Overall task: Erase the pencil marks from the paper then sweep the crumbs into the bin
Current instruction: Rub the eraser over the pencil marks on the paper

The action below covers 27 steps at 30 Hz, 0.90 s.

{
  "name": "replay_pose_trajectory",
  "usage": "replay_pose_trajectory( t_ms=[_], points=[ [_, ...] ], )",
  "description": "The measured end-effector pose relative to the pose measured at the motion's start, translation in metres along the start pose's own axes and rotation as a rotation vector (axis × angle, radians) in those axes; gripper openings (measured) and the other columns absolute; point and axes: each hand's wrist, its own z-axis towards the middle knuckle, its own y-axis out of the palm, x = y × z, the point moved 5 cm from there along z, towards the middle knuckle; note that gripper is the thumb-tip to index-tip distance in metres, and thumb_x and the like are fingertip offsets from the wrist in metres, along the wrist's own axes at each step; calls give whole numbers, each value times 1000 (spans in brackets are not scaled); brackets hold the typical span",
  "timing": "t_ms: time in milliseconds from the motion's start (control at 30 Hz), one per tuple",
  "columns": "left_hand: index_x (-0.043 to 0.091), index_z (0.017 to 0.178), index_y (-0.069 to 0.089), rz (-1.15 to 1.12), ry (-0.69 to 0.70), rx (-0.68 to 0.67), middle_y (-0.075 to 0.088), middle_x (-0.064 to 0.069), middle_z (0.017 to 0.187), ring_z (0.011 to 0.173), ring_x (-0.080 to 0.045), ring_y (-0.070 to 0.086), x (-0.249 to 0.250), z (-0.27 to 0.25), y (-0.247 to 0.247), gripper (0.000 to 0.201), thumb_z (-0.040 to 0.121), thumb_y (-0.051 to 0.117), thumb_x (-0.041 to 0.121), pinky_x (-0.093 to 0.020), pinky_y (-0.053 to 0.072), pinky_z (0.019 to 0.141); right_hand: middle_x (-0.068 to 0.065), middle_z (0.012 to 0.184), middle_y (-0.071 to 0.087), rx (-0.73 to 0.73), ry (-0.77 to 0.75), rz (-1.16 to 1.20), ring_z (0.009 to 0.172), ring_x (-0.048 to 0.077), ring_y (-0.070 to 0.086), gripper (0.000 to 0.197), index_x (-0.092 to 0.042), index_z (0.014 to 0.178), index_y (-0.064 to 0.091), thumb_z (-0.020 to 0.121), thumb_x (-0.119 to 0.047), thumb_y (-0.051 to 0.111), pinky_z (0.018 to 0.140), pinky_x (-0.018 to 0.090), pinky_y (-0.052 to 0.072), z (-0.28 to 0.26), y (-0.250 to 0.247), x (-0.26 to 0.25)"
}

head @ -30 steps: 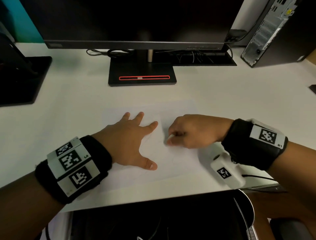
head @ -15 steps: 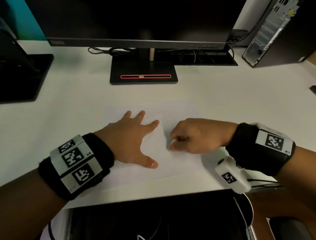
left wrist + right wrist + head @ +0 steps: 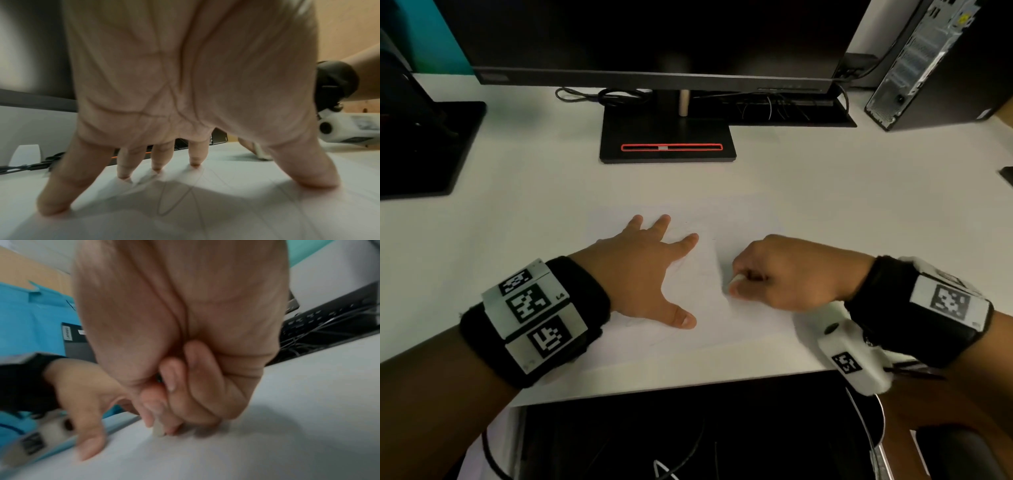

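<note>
The right hand (image 3: pixel 787 274) has its fingers (image 3: pixel 164 374) curled tight round a white eraser (image 3: pixel 734 281), its tip touching the paper (image 3: pixel 709 308). The left hand (image 3: pixel 640 274) lies beside it, fingers (image 3: pixel 195 152) spread wide and pressed flat on the sheet, over faint pencil marks (image 3: pixel 176 201). The paper lies near the table's (image 3: pixel 551 205) front edge.

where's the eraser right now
In the head view the eraser is pinched in the right hand, its tip on the paper, just right of the spread left hand.
</note>
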Motion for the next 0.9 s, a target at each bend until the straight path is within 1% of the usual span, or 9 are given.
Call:
replay_pose_trajectory(
  t_ms=[100, 233, 333, 400, 467, 533, 667, 800, 900],
  points=[
    [51, 151, -17, 2, 2, -3, -25, 5, 164, 151, -30, -19, 1, 0, 0, 126, 60, 61, 90, -58, 20, 119, -4, 61, 53, -52, -27, 21, 55, 9, 45, 40, -11, 75, 59, 100, -42, 55, 55, 20, 37, -3, 8, -6],
    [52, 151, -16, -6, -2, -3, -25, 5, 164, 151, -30, -20, 0, 0, 0, 125, 60, 61, 90, -58, 19, 120, -4, 59, 50, 37, 29, 9, 54, 9, 46, 42, -13, 69, 54, 101, -41, 55, 55, 20, 33, -2, -5, 6],
    [51, 151, -17, 1, -3, -5, -24, 4, 164, 151, -31, -20, 1, 0, 0, 125, 60, 61, 90, -58, 19, 120, 1, 64, 57, -50, -75, 13, 59, 12, 49, 38, -10, 77, 61, 100, -40, 54, 59, 24, 42, -5, 12, -13],
    [51, 151, -17, 6, -4, -6, -24, 4, 164, 151, -31, -20, 1, 0, -1, 125, 61, 61, 90, -58, 20, 120, 0, 65, 58, -61, -62, 33, 59, 11, 49, 39, -11, 79, 63, 99, -42, 55, 62, 26, 44, -5, 11, -9],
    [51, 151, -17, 5, -2, -7, -25, 4, 164, 151, -31, -20, 1, 0, 0, 125, 60, 60, 90, -59, 20, 119, -3, 63, 56, 0, 11, 40, 58, 10, 49, 41, -13, 73, 60, 99, -45, 56, 61, 28, 42, -1, -1, 6],
    [51, 151, -17, 7, -2, -6, -25, 4, 164, 151, -31, -20, 0, -1, 0, 125, 60, 60, 90, -59, 20, 119, -4, 61, 53, 35, 15, 20, 57, 9, 47, 40, -13, 72, 57, 99, -43, 55, 60, 27, 37, 0, -3, 9],
    [52, 150, -17, 12, -2, -9, -26, 6, 163, 151, -30, -20, 1, -1, 0, 124, 61, 59, 90, -58, 20, 119, -4, 58, 49, -49, -51, 39, 54, 11, 44, 41, -11, 74, 57, 100, -42, 54, 56, 22, 37, -6, 11, -6],
    [52, 151, -18, 17, -4, -17, -26, 5, 163, 151, -31, -20, 2, -2, 0, 124, 61, 57, 91, -59, 19, 120, -4, 60, 51, 13, 65, 35, 56, 12, 46, 46, -14, 68, 53, 100, -48, 54, 60, 30, 40, 0, -7, 17],
    [52, 150, -19, 26, -10, -14, -26, 5, 163, 151, -31, -20, 1, -1, 1, 124, 60, 56, 92, -58, 19, 120, -4, 64, 54, 0, -2, 11, 59, 12, 47, 43, -14, 71, 55, 100, -45, 54, 62, 31, 42, -1, 3, 5]
  ],
)
